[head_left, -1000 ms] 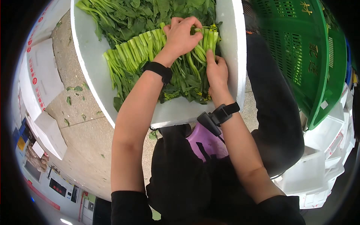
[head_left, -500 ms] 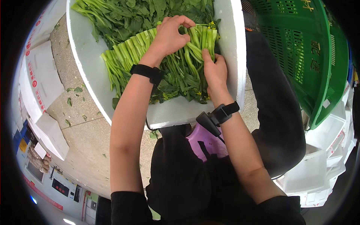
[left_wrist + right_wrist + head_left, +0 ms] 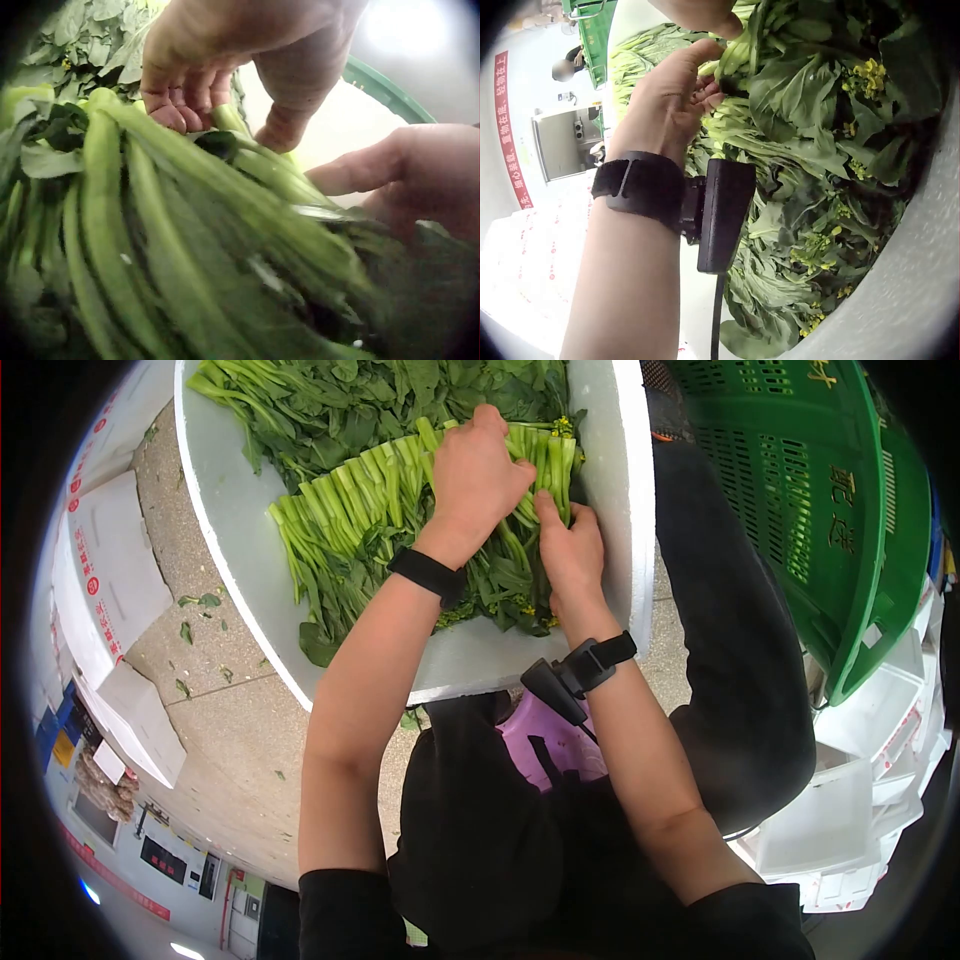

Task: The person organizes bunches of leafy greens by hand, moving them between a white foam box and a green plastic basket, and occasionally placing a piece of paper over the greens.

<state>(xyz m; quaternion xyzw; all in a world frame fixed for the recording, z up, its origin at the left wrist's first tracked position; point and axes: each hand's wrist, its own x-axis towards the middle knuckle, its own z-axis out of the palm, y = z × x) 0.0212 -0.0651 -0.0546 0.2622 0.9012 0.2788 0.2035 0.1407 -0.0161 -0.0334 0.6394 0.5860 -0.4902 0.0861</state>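
Note:
A layer of choy sum point(image 3: 350, 500), cut stems toward the far side and leaves toward the body, lies in a white foam box point(image 3: 235, 545). Over the stems near the right side, my left hand point(image 3: 475, 480) has its fingers curled down; the left wrist view shows fingertips and thumb on either side of some choy sum stalks point(image 3: 229, 120). Just right of it, my right hand point(image 3: 575, 555) holds the rightmost stalks, thumb laid along them and its fingers mostly hidden. Yellow flowers point(image 3: 870, 76) show among the leaves below the wrists.
More leafy choy sum point(image 3: 350, 410) fills the far part of the box. A green plastic crate point(image 3: 840, 610) stands to the right, above white foam boxes point(image 3: 820, 825). White cartons point(image 3: 110, 570) line the left, with leaf scraps on the floor. Something purple point(image 3: 545, 735) sits between the legs.
My left hand first shifted left across the stems, then came back right and curled its fingers down among the stalks. The right hand has stayed nearly in place.

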